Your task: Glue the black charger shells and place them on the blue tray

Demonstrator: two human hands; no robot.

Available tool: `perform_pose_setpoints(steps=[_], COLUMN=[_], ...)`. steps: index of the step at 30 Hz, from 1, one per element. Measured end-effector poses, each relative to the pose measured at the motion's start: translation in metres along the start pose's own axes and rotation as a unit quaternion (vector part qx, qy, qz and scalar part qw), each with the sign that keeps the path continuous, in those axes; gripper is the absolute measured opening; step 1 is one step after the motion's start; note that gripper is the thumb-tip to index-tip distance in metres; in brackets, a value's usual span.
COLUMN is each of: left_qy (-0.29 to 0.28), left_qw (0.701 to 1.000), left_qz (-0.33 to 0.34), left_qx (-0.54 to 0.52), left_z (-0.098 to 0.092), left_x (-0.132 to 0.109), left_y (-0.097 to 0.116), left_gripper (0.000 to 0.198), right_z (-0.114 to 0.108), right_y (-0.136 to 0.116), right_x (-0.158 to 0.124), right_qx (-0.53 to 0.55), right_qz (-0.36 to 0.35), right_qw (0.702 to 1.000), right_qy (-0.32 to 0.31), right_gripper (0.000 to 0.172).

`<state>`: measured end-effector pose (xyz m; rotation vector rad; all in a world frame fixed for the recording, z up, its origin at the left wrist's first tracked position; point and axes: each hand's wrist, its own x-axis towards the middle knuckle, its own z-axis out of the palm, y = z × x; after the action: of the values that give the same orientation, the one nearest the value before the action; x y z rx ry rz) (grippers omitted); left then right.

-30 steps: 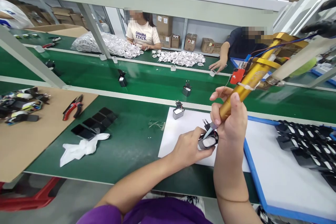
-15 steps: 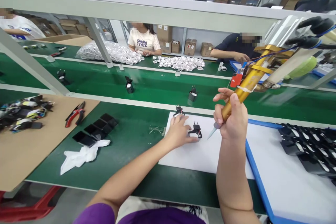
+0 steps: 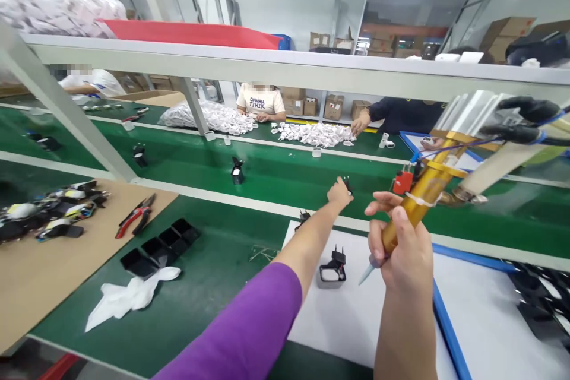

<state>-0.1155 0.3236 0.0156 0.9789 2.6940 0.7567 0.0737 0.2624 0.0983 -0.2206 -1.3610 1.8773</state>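
My left hand (image 3: 339, 192) is stretched out over the green belt, its fingers closed around a small black plug adapter (image 3: 347, 183) with its pins up. The fingertips are partly hidden behind the hand. In my right hand (image 3: 403, 243) is a gold-barrelled glue dispenser (image 3: 416, 205), its pale tapered nozzle pointing down and left, above the white sheet (image 3: 356, 320). Left of that nozzle, an open black adapter case (image 3: 332, 273) stands on the sheet with its pinned plug top raised. Another black plug (image 3: 304, 217) is at the sheet's far edge, partly behind my left forearm.
Open black cases (image 3: 160, 246), a white cloth (image 3: 133, 300) and red-handled pliers (image 3: 136, 215) lie to the left. A blue-edged tray (image 3: 445, 320) with black parts (image 3: 543, 297) is on the right. More adapters (image 3: 237, 172) sit on the belt. Co-workers (image 3: 260, 101) sit beyond it.
My left hand has moved from the plug on the white sheet forward to an adapter on the belt. My right hand still holds the glue dispenser. The view has tilted upward.
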Motion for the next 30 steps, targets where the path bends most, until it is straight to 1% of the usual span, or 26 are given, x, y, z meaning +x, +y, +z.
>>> perform_pose_setpoints(steps=[3, 5, 6, 8, 11, 13, 14, 15, 17, 19, 20, 21, 22, 24, 27, 30], left_qy=[-0.031, -0.041, -0.039, -0.026, -0.018, -0.038, -0.05, -0.075, -0.152, -0.229, -0.258, -0.274, -0.277, -0.253, -0.192, -0.167], left_qw=[0.999, 0.998, 0.997, 0.994, 0.986, 0.98, 0.977, 0.973, 0.959, 0.938, 0.927, 0.918, 0.913, 0.916, 0.929, 0.934], left_qz=[0.014, 0.042, 0.062, 0.107, 0.164, 0.193, 0.204, 0.216, 0.233, 0.246, 0.252, 0.257, 0.261, 0.26, 0.239, 0.2], left_qx=[-0.002, -0.001, -0.002, -0.004, -0.012, -0.019, -0.022, -0.026, -0.051, -0.088, -0.108, -0.128, -0.145, -0.172, -0.209, -0.244], left_z=[-0.005, -0.016, -0.024, -0.046, -0.085, -0.105, -0.11, -0.113, -0.111, -0.101, -0.094, -0.087, -0.081, -0.07, -0.061, -0.059], left_x=[-0.003, -0.014, -0.023, -0.049, -0.104, -0.143, -0.16, -0.174, -0.195, -0.207, -0.211, -0.214, -0.216, -0.221, -0.227, -0.229], left_y=[0.001, -0.003, -0.007, -0.018, -0.046, -0.071, -0.084, -0.098, -0.121, -0.138, -0.144, -0.148, -0.15, -0.15, -0.15, -0.152], left_gripper=[0.052, 0.055, 0.056, 0.057, 0.055, 0.054, 0.053, 0.054, 0.057, 0.057, 0.058, 0.061, 0.066, 0.07, 0.059, 0.056], right_z=[-0.001, -0.002, -0.002, -0.001, 0.0, 0.002, 0.003, 0.004, 0.005, 0.006, 0.006, 0.006, 0.006, 0.005, 0.006, 0.007], right_y=[-0.001, -0.003, -0.003, -0.004, -0.004, -0.004, -0.004, -0.003, -0.003, -0.003, -0.004, -0.004, -0.004, -0.005, -0.006, -0.007], right_x=[0.0, 0.001, 0.001, 0.0, -0.002, -0.003, -0.004, -0.005, -0.006, -0.007, -0.007, -0.007, -0.007, -0.007, -0.007, -0.008], right_qx=[0.001, 0.0, -0.002, -0.005, -0.013, -0.016, -0.015, -0.014, -0.012, -0.013, -0.014, -0.015, -0.016, -0.019, -0.028, -0.036], right_qz=[0.012, 0.016, 0.015, 0.012, 0.007, 0.001, -0.001, -0.002, -0.004, -0.015, -0.023, -0.031, -0.038, -0.046, -0.055, -0.057], right_qw=[1.0, 1.0, 1.0, 1.0, 0.999, 0.999, 0.999, 1.0, 1.0, 0.999, 0.999, 0.999, 0.999, 0.998, 0.998, 0.997], right_qy=[0.01, 0.019, 0.023, 0.026, 0.03, 0.03, 0.028, 0.027, 0.026, 0.026, 0.025, 0.024, 0.023, 0.025, 0.028, 0.027], right_gripper=[0.03, 0.029, 0.029, 0.028, 0.027, 0.025, 0.025, 0.024, 0.024, 0.023, 0.023, 0.022, 0.022, 0.021, 0.019, 0.019])
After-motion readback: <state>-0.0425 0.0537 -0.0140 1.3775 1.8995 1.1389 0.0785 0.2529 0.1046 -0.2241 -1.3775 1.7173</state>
